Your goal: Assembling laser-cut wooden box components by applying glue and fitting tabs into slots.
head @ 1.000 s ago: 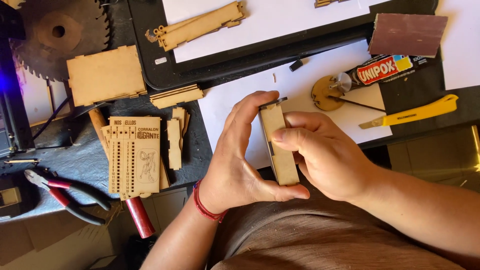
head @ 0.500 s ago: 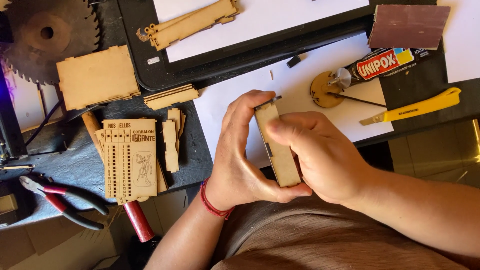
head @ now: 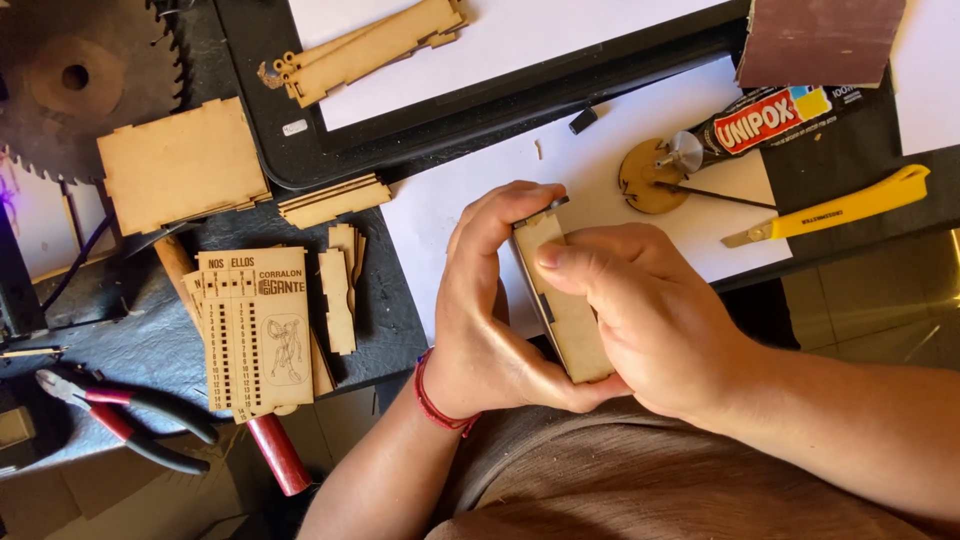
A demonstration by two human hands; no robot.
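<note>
Both my hands grip one narrow, flat wooden piece [head: 565, 315] with cut notches, held upright above my lap near the table's edge. My left hand [head: 490, 310] wraps its left side, fingertips curled over the top end; a red cord sits on that wrist. My right hand [head: 650, 320] covers the right side, thumb pressed on the piece's face. Its lower end is hidden between my palms.
On the table lie an engraved wooden panel [head: 250, 330], small wooden strips [head: 338, 290], a square wooden panel [head: 180, 165], a long slotted wooden part [head: 365, 45], a glue tube [head: 760, 120], a yellow utility knife [head: 830, 205], red-handled pliers [head: 120, 415], a saw blade [head: 70, 75] and sandpaper [head: 820, 40].
My hands keep the same hold on the wooden piece, with only a slight shift of the fingers. The view has drifted a little; nothing on the table moved.
</note>
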